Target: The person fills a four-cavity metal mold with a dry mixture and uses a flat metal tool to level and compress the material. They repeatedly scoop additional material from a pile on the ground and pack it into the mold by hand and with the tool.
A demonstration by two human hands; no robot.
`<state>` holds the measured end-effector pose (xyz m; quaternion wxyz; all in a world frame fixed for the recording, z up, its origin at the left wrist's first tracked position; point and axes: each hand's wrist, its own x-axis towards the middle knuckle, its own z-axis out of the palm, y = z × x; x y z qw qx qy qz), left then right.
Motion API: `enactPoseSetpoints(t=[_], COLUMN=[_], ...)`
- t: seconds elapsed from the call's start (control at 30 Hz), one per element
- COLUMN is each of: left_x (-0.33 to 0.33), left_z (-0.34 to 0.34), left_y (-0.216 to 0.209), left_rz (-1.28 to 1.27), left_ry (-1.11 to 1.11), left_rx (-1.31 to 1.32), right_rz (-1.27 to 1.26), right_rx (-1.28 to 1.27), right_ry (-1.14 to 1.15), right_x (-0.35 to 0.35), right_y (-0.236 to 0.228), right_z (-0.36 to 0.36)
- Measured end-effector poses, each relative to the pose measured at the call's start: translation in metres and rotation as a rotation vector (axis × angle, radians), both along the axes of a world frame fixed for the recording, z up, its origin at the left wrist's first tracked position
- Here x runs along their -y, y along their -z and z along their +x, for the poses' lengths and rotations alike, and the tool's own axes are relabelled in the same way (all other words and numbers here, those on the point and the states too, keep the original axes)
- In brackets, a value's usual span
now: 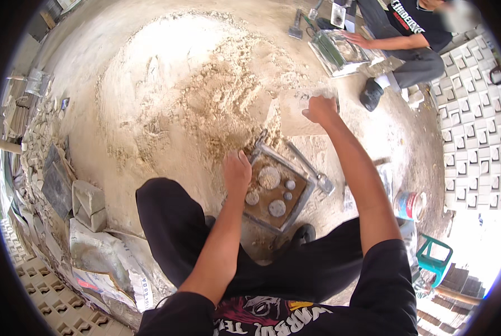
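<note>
My right hand is raised over the sand on the right, its fingers closed round the edge of a flat, pale, trowel-like plate; motion smears the plate's outline. Closer in, my left hand is curled beside the upper left side of a mould frame. Whatever its fingers hold, if anything, is hidden. Grey-rimmed, the frame lies tilted on the ground between my feet. Several round, pale discs of different sizes sit on its brown inner face, the largest with sand on top.
A wide heap of pale sand spreads ahead. A hammer-like tool lies right of the frame. Far right, a seated co-worker touches another frame. A paint can and green stool stand right; sacks lie left.
</note>
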<state>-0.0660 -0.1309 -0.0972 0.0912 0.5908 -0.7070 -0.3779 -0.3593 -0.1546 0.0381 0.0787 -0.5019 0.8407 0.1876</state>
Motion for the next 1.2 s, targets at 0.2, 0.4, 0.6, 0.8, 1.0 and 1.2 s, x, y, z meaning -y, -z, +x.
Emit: enactPoseSetpoints(t=[0.2,0.4,0.6,0.8,1.0,1.2], left_x=[-0.008,-0.006,-0.007,-0.008,-0.007,-0.008], left_z=[-0.004,-0.006,-0.004,-0.007,-0.006,-0.005], left_y=[0.016,0.012,0.018,0.02,0.023,0.027], left_rz=[-0.183,-0.153,-0.168,-0.15,-0.181,-0.25], left_ry=[-0.105,-0.086,-0.099,-0.101,-0.108,-0.108], left_rx=[0.039,0.049,0.06,0.057,0.032,0.076], right_rz=[-0.076,-0.086,-0.047,-0.068,-0.112,-0.108], right_rx=[0.223,0.37,0.366,0.36,0.365,0.348], right_ry=[0.197,0.217,0.194,0.089,0.093,0.082], right_x=[0.072,0.113,0.113,0.08,0.057,0.042], right_y=[0.078,0.144,0.123,0.096,0.073,0.06], right_z=[-0.016,0.012,0.013,-0.004,0.004,0.006])
